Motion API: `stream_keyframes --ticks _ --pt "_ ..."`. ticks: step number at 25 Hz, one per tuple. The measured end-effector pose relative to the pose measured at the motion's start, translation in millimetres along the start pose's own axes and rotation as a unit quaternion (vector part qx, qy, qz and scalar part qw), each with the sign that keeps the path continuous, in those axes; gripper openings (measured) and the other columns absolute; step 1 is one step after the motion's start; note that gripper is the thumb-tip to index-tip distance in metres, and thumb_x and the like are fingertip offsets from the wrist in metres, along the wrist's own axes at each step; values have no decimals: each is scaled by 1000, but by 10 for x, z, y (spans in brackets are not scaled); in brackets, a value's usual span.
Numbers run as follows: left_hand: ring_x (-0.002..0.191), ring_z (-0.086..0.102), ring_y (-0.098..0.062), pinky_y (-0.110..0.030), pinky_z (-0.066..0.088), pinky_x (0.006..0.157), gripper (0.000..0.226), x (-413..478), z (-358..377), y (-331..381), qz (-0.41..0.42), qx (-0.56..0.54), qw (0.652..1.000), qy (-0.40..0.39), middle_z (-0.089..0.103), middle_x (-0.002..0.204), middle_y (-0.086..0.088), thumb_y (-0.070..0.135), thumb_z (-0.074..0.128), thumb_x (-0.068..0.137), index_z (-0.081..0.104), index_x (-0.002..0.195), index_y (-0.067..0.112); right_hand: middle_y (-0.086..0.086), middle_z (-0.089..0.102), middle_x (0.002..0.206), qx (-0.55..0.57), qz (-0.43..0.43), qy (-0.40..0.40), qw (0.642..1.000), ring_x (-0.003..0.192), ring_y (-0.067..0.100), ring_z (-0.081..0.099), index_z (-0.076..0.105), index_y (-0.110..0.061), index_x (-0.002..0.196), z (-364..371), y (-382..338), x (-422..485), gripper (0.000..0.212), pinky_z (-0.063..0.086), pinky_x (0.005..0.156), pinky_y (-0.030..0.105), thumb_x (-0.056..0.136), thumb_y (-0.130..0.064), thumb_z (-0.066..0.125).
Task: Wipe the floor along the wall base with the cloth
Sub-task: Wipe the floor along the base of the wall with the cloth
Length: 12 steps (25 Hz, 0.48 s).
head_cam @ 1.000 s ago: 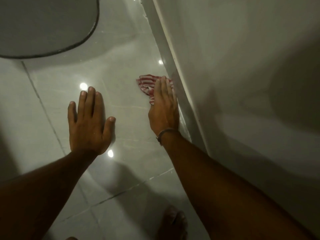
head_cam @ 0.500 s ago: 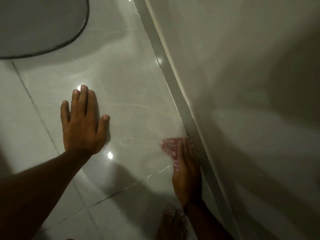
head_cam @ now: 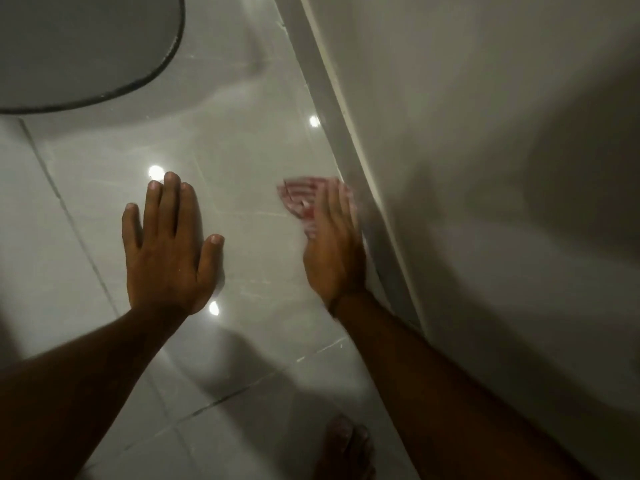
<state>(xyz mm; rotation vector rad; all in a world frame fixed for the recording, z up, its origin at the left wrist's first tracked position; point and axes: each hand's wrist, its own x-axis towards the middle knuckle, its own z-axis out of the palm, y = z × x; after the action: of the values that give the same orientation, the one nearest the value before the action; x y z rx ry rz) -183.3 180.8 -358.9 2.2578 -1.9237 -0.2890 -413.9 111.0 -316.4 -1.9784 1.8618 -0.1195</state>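
While the left hand lay flat on the glossy grey floor, fingers stretched out and close together with the thumb apart, holding nothing, the right hand pressed palm-down on the cloth right beside the wall base. That hand's fingers were straight and flattened on the fabric, not curled around it, and both hand and cloth looked smeared with blur. The cloth, red and white striped, sat on the tile just under and ahead of the right fingertips, its far edge touching or nearly touching the pale skirting strip; I could not tell which. A thin band circled the right wrist. Up at the far left lay a grey mat with a dark rim, well apart from both hands. Small bright light spots gleamed on the tile, and a bare foot showed at the bottom edge, near the wall.
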Motion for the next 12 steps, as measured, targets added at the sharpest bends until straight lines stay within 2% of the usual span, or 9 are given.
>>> stream_keyframes --ticks 2,4,7,9,12 --pt "171 17 -39 -56 9 137 81 12 -4 -2 -1 8 1000 3 21 183 -19 53 31 108 23 173 5 19 17 171 -22 2 -14 1000 159 32 13 20 -5 160 2 -340 643 75 6 130 41 95 -10 56" --pt "171 18 -40 -57 10 136 81 15 -19 2 -1 9 1000 -2 21 183 -20 54 30 108 24 172 5 17 15 171 -43 0 -22 999 160 30 12 17 -6 161 16 -376 753 76 2 128 38 96 -12 57" --pt "172 17 -39 -57 10 137 82 18 -27 -9 -5 3 1000 -7 20 184 -19 55 28 108 24 173 4 15 22 170 -34 8 -11 999 159 30 16 23 -8 161 -21 -31 18 65 17 131 45 102 -12 51" --pt "172 17 -39 -57 9 137 82 9 -19 -22 -2 2 1000 -9 20 184 -19 55 29 108 24 173 5 16 28 167 -40 30 -4 999 157 30 21 29 -7 159 -49 216 -640 58 30 126 51 105 -11 50" --pt "172 15 -38 -54 4 137 83 -2 9 -21 2 13 1000 -10 17 185 -19 55 29 108 22 174 5 17 34 164 -32 49 0 998 153 30 24 34 -5 157 -28 388 -952 58 34 123 54 103 -9 56"
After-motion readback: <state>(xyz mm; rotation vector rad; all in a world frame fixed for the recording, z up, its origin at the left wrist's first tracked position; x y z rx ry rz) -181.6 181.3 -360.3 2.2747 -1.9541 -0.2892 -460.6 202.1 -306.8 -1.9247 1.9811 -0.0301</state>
